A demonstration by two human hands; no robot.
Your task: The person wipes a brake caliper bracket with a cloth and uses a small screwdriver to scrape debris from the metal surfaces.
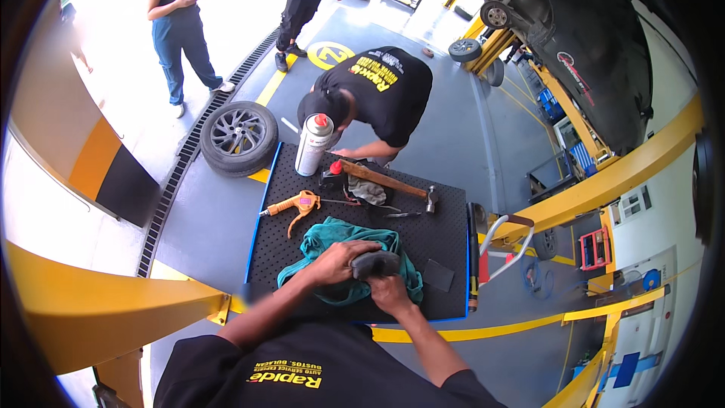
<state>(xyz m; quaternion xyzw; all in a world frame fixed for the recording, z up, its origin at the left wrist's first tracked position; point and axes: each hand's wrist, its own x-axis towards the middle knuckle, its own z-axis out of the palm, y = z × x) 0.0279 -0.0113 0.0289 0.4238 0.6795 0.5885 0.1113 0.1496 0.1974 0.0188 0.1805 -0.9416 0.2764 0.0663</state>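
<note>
Above a teal cloth [340, 232] on the perforated black mat, both hands hold a dark grey block, perhaps a brake pad [375, 264]. My left hand [340, 262] grips its left end and upper edge; my right hand [389, 292] holds it from below. Farther up the mat lie an orange air blow gun [298, 204], a ball-peen hammer [391, 180] with a wooden handle, and a crumpled grey rag [367, 190]. A spray can [314, 144] with a red nozzle stands at the far edge. A small dark square sheet [438, 276] lies right of the cloth.
A co-worker [374, 96] bends down just beyond the blue-edged cart top [447, 198]. A wheel [239, 139] lies on the floor at the cart's far left. Yellow lift arms [130, 300] flank the cart, and a raised car [589, 51] is at the upper right. More people stand behind.
</note>
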